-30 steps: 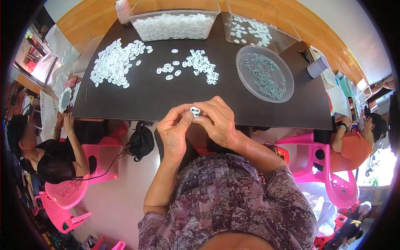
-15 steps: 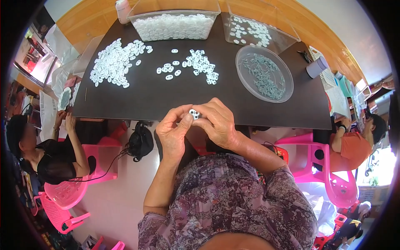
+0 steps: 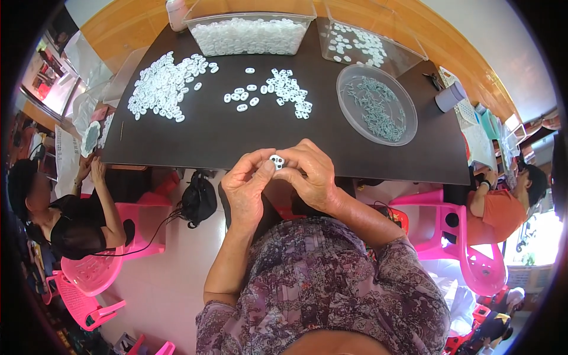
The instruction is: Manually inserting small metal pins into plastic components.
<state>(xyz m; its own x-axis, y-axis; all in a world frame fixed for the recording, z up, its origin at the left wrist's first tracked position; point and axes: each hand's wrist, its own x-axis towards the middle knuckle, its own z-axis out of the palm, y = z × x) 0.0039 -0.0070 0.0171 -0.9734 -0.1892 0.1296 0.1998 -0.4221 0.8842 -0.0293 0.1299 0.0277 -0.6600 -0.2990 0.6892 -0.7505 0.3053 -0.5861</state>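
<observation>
Between the fingertips of both hands, just off the table's near edge, is a small white plastic piece (image 3: 277, 160) with dark holes. My left hand (image 3: 248, 184) pinches it from the left with thumb and forefinger. From the right, the fingers of my right hand (image 3: 309, 176) close on the same piece, partly covering it. Beyond my hands lie a few loose white oval two-hole pieces (image 3: 241, 107) and a small heap of squarer white pieces (image 3: 287, 89). A bigger heap of white ovals (image 3: 160, 89) spreads at the left.
A clear bin (image 3: 248, 41) full of white pieces stands at the back, another clear bin (image 3: 361, 50) beside it. A round clear tray (image 3: 408, 127) holds small grey-green pins. A grey-lidded cup (image 3: 449, 96) stands far right. Two people (image 3: 77, 219) sit at either side on pink chairs.
Both hands stay pinched on the small white piece, with hardly any movement. The view has shifted very slightly.
</observation>
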